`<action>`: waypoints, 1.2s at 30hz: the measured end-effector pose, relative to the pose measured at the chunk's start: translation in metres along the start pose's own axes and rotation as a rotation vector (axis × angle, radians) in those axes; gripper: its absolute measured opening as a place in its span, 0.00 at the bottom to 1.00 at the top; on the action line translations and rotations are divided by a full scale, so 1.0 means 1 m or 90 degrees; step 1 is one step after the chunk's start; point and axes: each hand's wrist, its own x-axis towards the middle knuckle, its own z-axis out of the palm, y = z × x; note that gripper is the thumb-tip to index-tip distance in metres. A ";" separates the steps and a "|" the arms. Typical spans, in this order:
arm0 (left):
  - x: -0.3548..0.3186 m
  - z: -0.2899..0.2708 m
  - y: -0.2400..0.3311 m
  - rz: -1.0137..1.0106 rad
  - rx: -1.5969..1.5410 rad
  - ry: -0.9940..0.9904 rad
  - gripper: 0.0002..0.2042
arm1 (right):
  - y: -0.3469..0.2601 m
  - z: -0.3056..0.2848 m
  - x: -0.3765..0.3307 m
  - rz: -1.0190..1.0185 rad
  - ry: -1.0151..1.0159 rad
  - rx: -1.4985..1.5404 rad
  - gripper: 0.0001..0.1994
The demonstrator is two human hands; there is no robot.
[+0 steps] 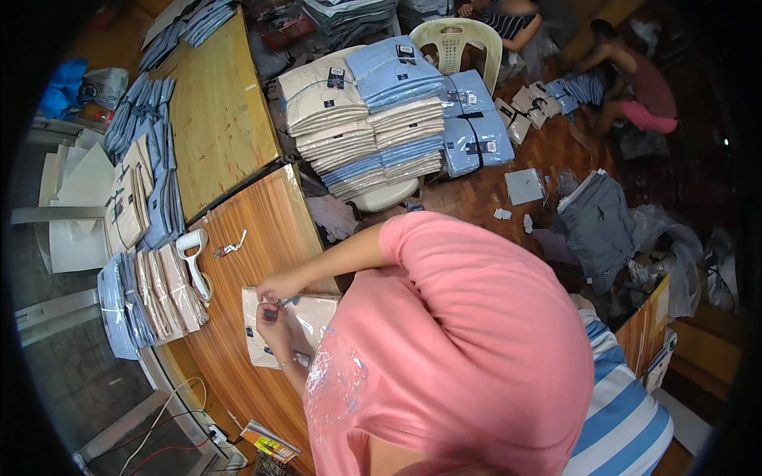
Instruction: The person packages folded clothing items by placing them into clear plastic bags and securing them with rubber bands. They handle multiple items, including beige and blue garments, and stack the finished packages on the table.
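Neither of my hands is in view. In front of me a person in a pink shirt [460, 341] leans over a wooden table [254, 222]. That person's hands [275, 308] are both at the left end of a folded cream shirt in a clear bag [313, 313], pinching something small there. A white pistol-shaped hand tool [193, 258] lies on the table just left of the shirt. Rows of bagged folded shirts [159, 297], blue and cream, stand along the table's left edge. A blue-and-white striped garment [627, 412] shows at the lower right.
A tall stack of cream and blue folded shirts [373, 119] rests on a white chair beyond the table. A second wooden table [214, 103] lies further back. Two people [635, 87] sit on the wooden floor at the top right among shirts. A grey garment [599, 226] lies on the floor.
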 end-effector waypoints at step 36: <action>-0.041 0.015 0.002 0.224 0.557 0.205 0.15 | -0.007 -0.286 -0.184 0.460 0.355 0.092 0.26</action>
